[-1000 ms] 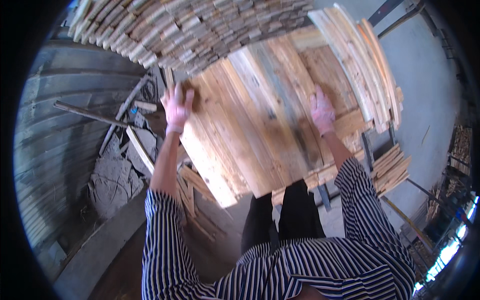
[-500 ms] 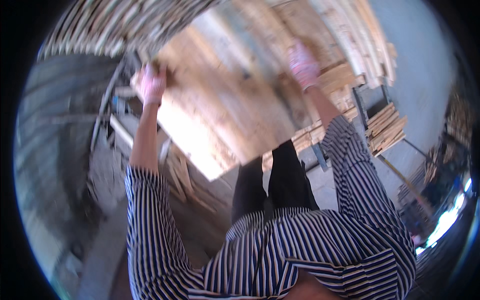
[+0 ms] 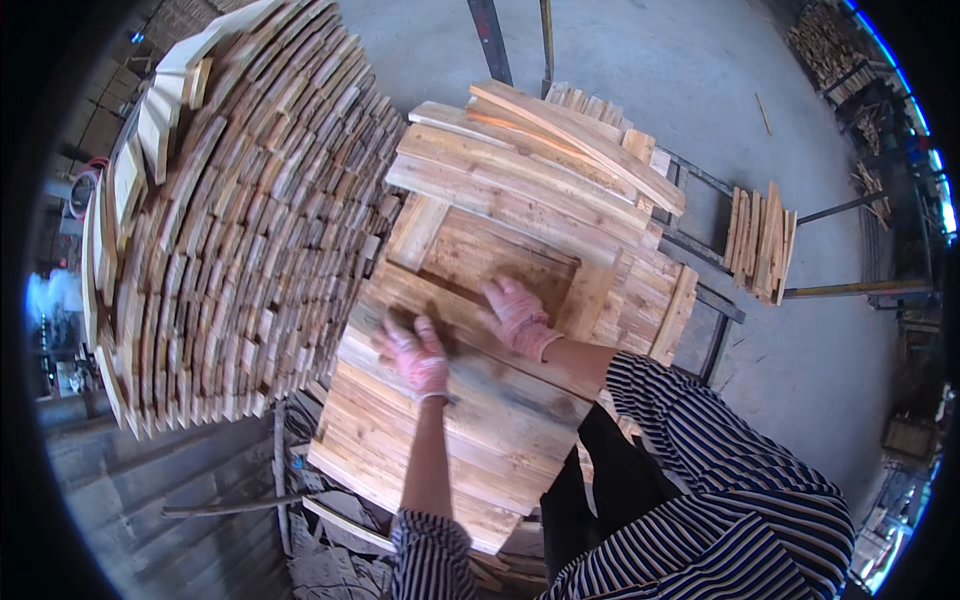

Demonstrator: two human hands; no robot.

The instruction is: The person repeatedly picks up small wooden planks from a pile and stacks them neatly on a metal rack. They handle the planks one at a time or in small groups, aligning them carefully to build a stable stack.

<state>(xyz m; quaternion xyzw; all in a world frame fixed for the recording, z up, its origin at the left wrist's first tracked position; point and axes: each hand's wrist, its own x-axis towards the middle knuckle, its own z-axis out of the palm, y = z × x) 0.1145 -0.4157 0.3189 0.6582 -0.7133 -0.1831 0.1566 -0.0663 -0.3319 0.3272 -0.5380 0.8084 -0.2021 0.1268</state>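
Wooden panel laid flat on the work stack, both hands pressed on it.

The left hand and right hand, gloved, rest palm-down and spread on the wooden panel, clenching nothing. The panel lies on the board pile, beside the tall plank stack. Placement appears done; final alignment seemingly remains. A few loose slats lie apart on the concrete floor.

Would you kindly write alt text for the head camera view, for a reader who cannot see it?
Seen from above, a person in a striped shirt presses a gloved left hand and right hand flat on a wooden panel lying on a pile of planks. A tall stack of boards stands at the left, on a concrete floor.
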